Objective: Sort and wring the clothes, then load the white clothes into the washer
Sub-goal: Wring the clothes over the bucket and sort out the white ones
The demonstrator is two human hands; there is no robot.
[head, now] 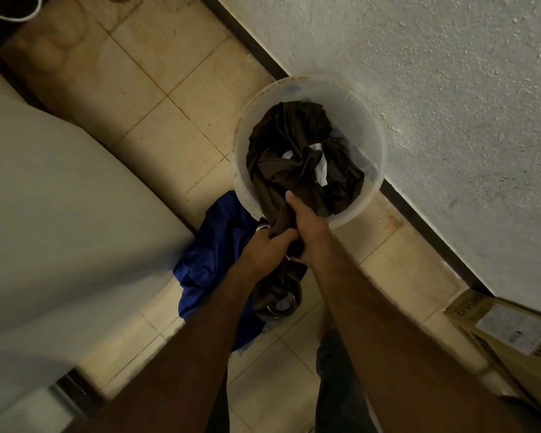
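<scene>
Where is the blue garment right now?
In the head view the blue garment lies crumpled on the tiled floor, left of centre, between the white appliance and the bucket, partly under the left hand.

A beige tiled floor (156,89) is seen bordered by a dark skirting (250,48) under a rough white wall (434,89), with a labelled cardboard box (512,335) set against the wall at lower right.
</scene>
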